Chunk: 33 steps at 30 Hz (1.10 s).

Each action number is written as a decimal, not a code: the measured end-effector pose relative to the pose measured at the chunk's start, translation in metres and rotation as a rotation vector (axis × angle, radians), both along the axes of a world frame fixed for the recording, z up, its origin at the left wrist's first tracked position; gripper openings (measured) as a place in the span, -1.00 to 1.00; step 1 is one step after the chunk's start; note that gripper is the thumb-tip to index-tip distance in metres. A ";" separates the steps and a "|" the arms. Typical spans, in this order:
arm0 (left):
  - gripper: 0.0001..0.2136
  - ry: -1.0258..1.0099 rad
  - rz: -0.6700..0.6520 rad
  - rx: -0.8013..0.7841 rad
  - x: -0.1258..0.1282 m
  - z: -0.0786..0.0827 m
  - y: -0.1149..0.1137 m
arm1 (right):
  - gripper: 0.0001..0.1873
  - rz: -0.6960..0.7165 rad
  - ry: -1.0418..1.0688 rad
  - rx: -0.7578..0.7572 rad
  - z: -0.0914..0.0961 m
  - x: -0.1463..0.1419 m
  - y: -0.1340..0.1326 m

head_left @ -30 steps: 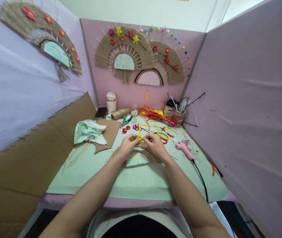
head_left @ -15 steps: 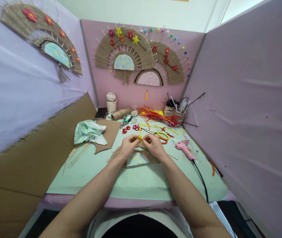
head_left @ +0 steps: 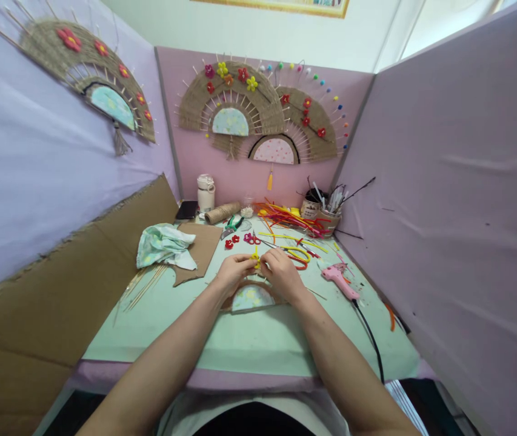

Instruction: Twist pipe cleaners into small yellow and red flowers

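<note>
My left hand and my right hand meet over the middle of the table, fingers pinched together on a small yellow pipe cleaner between them. Just below the hands lies a half-round jute fan with a pale patterned fabric centre, partly hidden by my wrists. Small red pipe-cleaner flowers sit a little beyond the hands.
A pink glue gun with a black cord lies at the right. Loose pipe cleaners, scissors, a twine spool, a cup of tools, a cloth on cardboard and skewers lie around. Finished fans hang on the walls.
The upright yellow end has been folded down, so the pipe cleaner is now a small bunch between my fingertips. My hands moved closer together; the view tilted up slightly.
</note>
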<state>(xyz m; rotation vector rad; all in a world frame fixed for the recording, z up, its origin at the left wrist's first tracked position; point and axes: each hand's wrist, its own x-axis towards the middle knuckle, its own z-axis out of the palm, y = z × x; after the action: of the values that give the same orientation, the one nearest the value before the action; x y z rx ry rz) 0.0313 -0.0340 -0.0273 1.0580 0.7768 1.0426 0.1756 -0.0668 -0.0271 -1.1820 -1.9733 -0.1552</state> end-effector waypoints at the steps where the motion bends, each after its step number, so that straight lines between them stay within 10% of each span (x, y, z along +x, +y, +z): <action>1: -0.73 0.015 0.026 0.019 0.000 0.000 0.001 | -0.88 0.004 0.099 -0.049 0.000 0.000 0.000; 8: -0.79 0.258 0.240 0.411 0.000 -0.008 0.002 | -0.69 0.233 1.050 -0.893 -0.001 0.002 0.006; 11: -0.83 0.312 0.201 0.531 0.001 -0.010 -0.001 | -0.74 0.343 1.187 -1.009 0.001 0.002 0.005; 19: -0.85 0.301 0.150 0.432 0.002 -0.008 -0.002 | -0.82 0.308 1.093 -0.894 0.002 0.002 0.002; 27: -0.77 -0.067 0.111 -0.033 0.008 -0.009 -0.002 | -0.83 0.012 0.323 -0.143 0.000 -0.011 -0.002; 33: -0.73 -0.061 0.116 -0.020 0.007 -0.007 0.000 | -0.74 0.061 0.536 -0.341 0.001 -0.004 0.001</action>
<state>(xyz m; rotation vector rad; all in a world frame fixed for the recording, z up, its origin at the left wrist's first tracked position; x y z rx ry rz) 0.0381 -0.0339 -0.0343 0.9687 0.8050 1.1583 0.1719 -0.0661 -0.0264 -1.2152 -1.5860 0.4999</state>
